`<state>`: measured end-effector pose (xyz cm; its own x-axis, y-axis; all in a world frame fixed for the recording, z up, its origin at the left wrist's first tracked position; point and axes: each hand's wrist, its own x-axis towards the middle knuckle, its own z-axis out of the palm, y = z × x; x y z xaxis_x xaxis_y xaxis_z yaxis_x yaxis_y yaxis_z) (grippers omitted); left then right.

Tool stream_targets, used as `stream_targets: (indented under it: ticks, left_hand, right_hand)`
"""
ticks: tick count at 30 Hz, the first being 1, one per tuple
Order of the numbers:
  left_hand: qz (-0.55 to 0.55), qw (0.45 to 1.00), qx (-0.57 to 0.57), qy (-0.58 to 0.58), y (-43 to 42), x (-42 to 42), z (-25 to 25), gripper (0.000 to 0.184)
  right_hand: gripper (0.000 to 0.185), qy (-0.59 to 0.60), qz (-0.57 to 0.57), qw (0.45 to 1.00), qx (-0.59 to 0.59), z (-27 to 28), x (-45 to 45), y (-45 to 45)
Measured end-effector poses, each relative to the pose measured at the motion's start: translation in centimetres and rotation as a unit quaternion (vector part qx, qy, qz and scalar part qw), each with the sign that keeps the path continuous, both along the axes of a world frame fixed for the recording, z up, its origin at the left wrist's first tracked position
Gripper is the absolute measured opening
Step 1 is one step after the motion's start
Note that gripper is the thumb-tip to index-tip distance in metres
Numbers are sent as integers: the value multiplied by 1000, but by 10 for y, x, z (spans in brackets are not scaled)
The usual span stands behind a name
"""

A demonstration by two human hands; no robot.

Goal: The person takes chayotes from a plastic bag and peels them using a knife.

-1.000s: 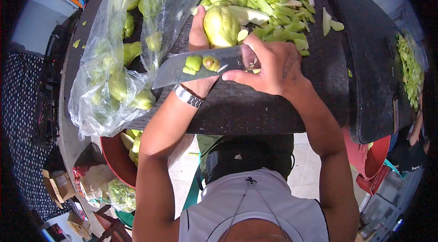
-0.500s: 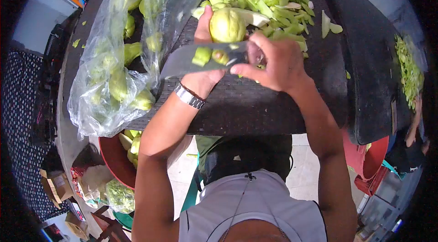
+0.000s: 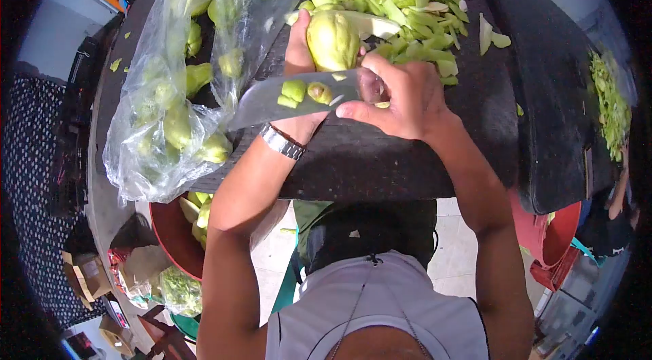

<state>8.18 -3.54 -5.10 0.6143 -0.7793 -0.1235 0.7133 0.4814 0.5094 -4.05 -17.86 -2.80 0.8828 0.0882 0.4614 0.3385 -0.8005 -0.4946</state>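
My left hand, with a metal watch on the wrist, holds a pale green chayote above the dark table. In my right hand is a broad knife, its blade pointing left across my left palm and just below the chayote. Small green pieces stick to the blade. Behind the chayote and to its right lies a heap of green peelings.
A clear plastic bag of chayotes covers the table's left side. A dark board stands to the right. Red tubs sit below the table on both sides. Another person's arm shows at the far right.
Both hands and the knife shifted slightly right and then back left over the last second. The chayote turned a little in my left hand, and the knife stayed in my right.
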Motion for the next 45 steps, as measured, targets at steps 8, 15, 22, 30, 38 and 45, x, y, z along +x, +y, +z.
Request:
stream_targets:
  ticks: [8,15,22,30,38,45]
  left_hand:
    - [32,999,15,-12,-6,-2,-1,69]
    - [13,998,25,-48,0,-12,14,63]
    - [26,997,34,-57,-3,-3,-3,66]
    - [-20,999,-33,-3,1,-3,3,59]
    - [62,993,60,-75,-5,-15,10,68]
    - [75,995,55,-34,-4,-13,8,61]
  right_hand:
    - [54,5,-51,999,13,-8,6,-9]
    - [45,-13,15,999,33,3,1,-2]
    - [58,34,-82,996,-4,-4,5,-15]
    - [59,49,-36,998,16,3,2,-16]
    - [62,-4,-75,997,-3,-7,7,-15]
    - [60,46,-126,990,31,-4,9,-26]
